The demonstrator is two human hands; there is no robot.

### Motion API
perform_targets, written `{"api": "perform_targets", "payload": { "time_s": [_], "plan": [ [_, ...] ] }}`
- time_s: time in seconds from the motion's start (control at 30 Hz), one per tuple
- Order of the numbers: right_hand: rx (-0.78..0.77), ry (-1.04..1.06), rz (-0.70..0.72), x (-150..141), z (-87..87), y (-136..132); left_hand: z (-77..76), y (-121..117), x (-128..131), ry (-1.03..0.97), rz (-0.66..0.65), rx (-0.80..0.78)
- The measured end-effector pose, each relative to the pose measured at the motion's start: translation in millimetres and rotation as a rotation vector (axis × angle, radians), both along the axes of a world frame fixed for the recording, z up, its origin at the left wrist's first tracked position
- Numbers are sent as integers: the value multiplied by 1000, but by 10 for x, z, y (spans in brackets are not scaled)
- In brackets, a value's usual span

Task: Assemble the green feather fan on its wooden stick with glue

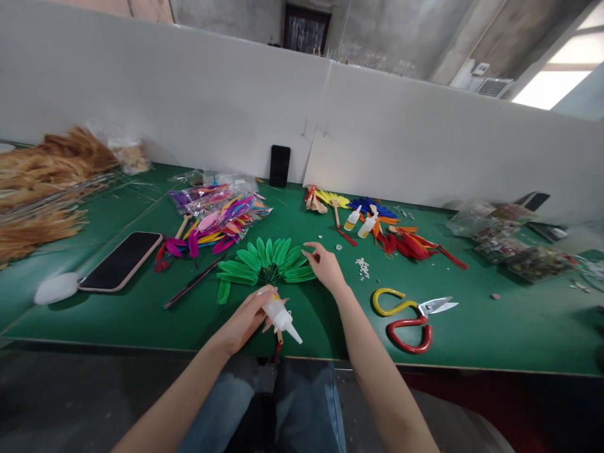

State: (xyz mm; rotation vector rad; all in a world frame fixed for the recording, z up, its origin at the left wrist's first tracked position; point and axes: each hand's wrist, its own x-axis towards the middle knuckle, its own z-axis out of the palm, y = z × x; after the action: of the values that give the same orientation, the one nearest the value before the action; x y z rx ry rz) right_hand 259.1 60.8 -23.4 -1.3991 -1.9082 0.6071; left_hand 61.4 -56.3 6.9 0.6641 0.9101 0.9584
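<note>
A fan of green feathers (267, 255) lies spread on the green table, its dark centre pointing toward me. My left hand (252, 314) is closed around a white glue bottle (278, 313), whose nozzle tips down to the right. Below the bottle, a wooden handle end with a red tassel (278, 346) shows near the table edge. My right hand (323, 264) is at the fan's right side, thumb and forefinger pinched at the outer feather tips. Whether a feather is between those fingertips is too small to make out.
Red-and-yellow-handled scissors (413, 318) lie at the right, near small white beads (362, 268). Two glue bottles (365, 225) stand or lean behind. Bagged colourful feathers (221, 214), a phone (121, 261) and a dark thin tool (193, 283) are left. A white partition (226, 107) borders the back.
</note>
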Motion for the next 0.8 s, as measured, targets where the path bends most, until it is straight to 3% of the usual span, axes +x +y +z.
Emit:
{"api": "perform_targets", "payload": {
  "time_s": [0.13, 0.23, 0.4, 0.57, 0.67, 0.8],
  "plan": [
    [21, 60, -61, 51, 49, 6, -37, 2, -13, -2, 8, -1],
    [29, 232, -87, 73, 150, -35, -61, -3, -24, 0, -1, 1],
    [-83, 571, 35, 3, 352, -178, -53, -8, -17, 7, 7, -10],
    [-244, 786, 153, -61, 433, -308, -52, 2, -9, 5, 27, -38],
    [-282, 811, 212, -70, 473, -416, -80, 10, -12, -15, 24, -37],
    [-267, 673, 237, -46, 584, -675, -102, 8, -15, -32, 50, -50]
  ]
}}
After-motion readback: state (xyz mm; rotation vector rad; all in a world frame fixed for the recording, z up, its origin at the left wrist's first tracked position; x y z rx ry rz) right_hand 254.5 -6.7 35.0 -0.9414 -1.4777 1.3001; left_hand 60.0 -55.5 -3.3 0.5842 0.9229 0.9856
